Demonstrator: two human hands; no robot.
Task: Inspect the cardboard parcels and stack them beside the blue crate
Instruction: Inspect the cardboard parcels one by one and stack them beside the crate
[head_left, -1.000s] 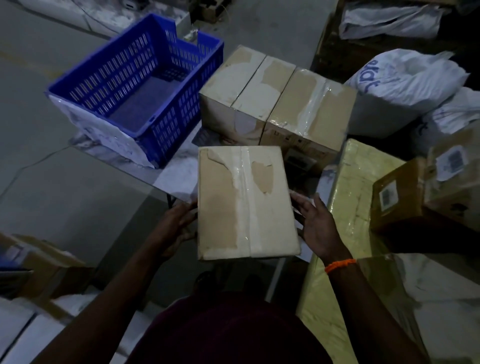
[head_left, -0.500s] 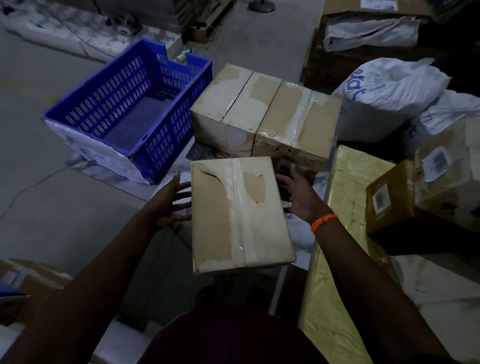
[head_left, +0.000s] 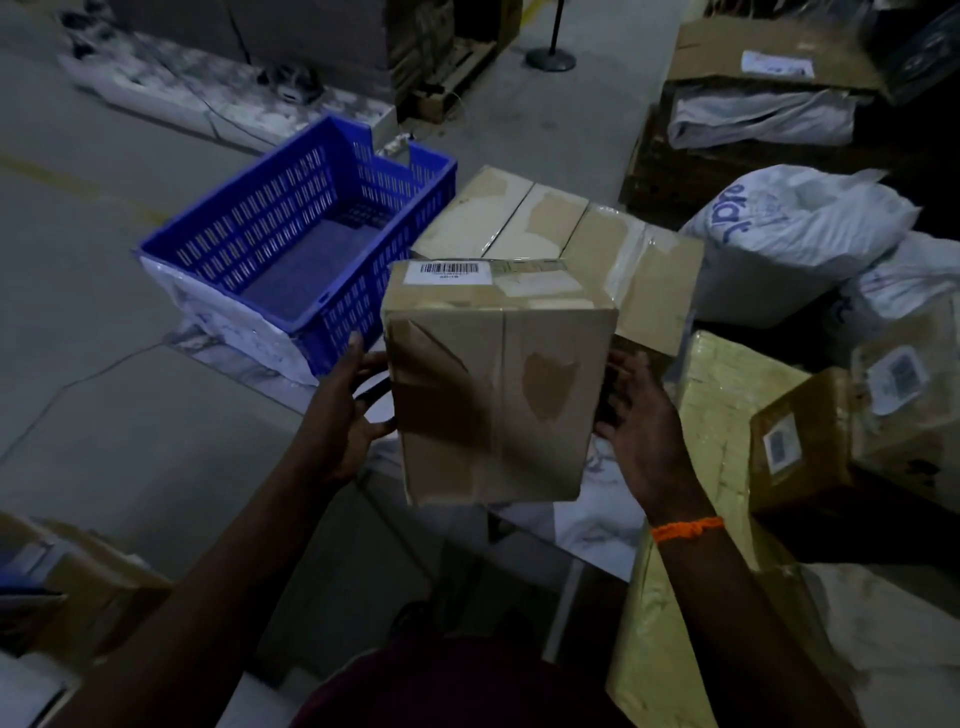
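Frame centre: parcel (head_left: 498, 384) tilted, between the hands. Its left edge is gripped by left hand (head_left: 353, 415); right hand (head_left: 644, 431) presses flat against its right side.

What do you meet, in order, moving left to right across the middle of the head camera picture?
In order: blue crate → left hand → parcel between the two hands → right hand → yellow wrapped package → small brown box with a label.
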